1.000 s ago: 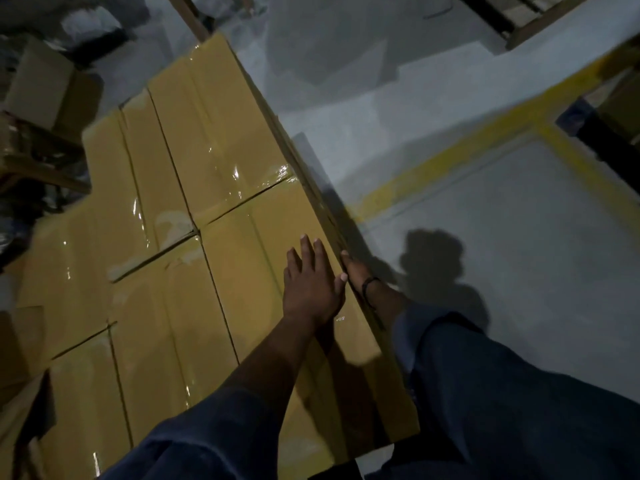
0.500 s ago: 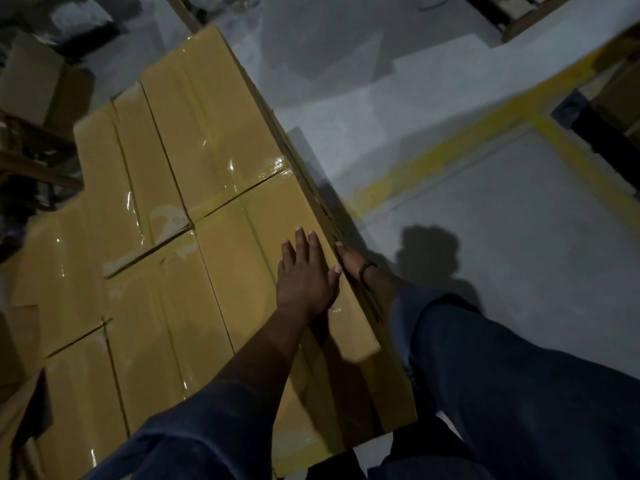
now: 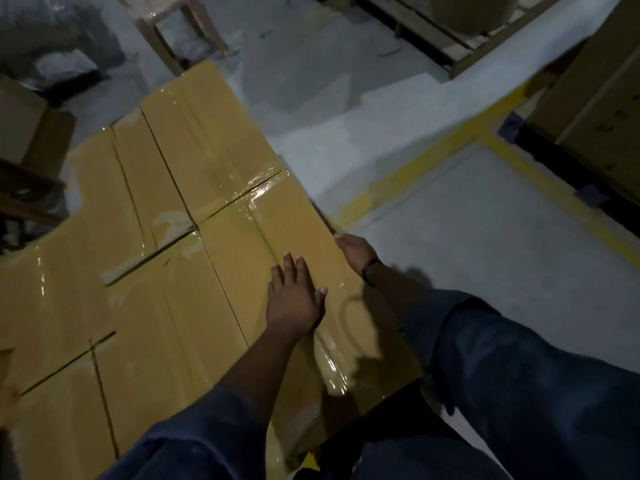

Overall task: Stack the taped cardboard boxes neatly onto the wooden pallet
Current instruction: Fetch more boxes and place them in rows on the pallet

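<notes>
Left hand [image 3: 294, 299] stays flat, fingers straight, on the nearest taped box [image 3: 277, 223]. Right hand [image 3: 355, 251] has slid along its edge toward 1 o'clock; fingers hidden, grip unclear.

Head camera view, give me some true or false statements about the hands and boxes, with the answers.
1. The left hand lies flat on top of the nearest box. True.
2. The right hand holds a tape roll. False: it rests against that box's right edge, with nothing visible in it.
3. A dark band circles the right wrist. True.
4. The painted floor line is red. False: it is yellow.
</notes>
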`<state>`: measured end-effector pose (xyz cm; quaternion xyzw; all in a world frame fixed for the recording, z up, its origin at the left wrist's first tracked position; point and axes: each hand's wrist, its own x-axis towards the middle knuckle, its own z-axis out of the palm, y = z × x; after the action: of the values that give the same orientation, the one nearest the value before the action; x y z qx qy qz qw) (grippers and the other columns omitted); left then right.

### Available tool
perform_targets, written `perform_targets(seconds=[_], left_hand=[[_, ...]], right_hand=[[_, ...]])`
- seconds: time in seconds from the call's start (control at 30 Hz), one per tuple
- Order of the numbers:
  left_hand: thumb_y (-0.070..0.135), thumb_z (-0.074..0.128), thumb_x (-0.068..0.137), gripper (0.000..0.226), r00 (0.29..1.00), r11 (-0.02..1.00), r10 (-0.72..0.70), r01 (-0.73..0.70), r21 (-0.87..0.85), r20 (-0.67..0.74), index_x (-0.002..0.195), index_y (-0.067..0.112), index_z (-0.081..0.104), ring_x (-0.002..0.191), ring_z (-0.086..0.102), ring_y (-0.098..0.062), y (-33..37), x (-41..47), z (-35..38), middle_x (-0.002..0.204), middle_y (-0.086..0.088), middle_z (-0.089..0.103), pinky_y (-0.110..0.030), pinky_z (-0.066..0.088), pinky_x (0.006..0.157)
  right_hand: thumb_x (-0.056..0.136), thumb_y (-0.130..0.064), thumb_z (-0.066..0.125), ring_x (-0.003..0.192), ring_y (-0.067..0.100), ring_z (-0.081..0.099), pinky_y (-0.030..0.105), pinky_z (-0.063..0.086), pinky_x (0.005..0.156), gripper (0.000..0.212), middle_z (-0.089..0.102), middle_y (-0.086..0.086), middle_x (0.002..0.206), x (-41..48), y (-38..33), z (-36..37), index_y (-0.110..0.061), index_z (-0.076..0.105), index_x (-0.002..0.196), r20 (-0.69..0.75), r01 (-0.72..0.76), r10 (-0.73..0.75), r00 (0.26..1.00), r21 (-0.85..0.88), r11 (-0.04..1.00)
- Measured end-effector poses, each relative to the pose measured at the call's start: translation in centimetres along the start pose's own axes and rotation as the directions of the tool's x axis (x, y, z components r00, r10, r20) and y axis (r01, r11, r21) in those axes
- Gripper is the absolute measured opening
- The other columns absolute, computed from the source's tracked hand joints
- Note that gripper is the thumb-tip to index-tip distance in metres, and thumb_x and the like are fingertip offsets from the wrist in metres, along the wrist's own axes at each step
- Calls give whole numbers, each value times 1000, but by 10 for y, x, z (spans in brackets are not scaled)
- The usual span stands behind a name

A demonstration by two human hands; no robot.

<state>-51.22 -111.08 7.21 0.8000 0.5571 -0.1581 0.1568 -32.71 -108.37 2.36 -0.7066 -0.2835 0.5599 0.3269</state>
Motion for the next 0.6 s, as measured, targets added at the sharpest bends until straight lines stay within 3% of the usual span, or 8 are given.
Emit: perform_targets(seconds=[0.13, 0.27, 0.4, 0.6], left_hand=[[60, 37, 103, 83, 999, 999, 34, -34, 6, -17, 163, 9, 10, 154, 10, -46, -32, -36, 15, 172, -17, 0, -55, 23, 122], [60, 40, 102, 83, 997, 997, 73, -73, -7, -11, 163, 9, 12, 154, 9, -46, -67, -85, 37, 171, -18, 0, -55, 20, 123], [60, 37, 103, 86, 993, 992, 122, -122, 18, 1, 164, 9, 7, 156, 1, -46, -99, -132, 60, 171, -19, -4, -54, 14, 125], [60, 35, 104, 84, 977, 977, 210, -211, 44, 20, 164, 8, 5, 156, 3, -44, -113, -169, 67, 171, -19, -5, -52, 13, 125]], right_hand=[[105, -40, 49, 143, 29, 42, 40, 35, 117, 51, 47, 10, 155, -49, 12, 15, -13, 52, 148, -134, 166, -200, 971, -225, 960], [103, -47, 43, 155, 28, 17, 41, 21, 124, 59, 25, 5, 167, -109, 43, 50, -20, 39, 156, -152, 208, -394, 906, -650, 731], [102, -48, 43, 155, 33, 9, 46, 16, 125, 60, 17, 6, 169, -167, 71, 97, -24, 34, 156, -38, 194, -367, 929, -796, 573], [99, -48, 48, 156, 35, 6, 49, 10, 124, 58, 10, 9, 170, -225, 104, 135, -25, 38, 151, -59, 102, -278, 959, -842, 530]])
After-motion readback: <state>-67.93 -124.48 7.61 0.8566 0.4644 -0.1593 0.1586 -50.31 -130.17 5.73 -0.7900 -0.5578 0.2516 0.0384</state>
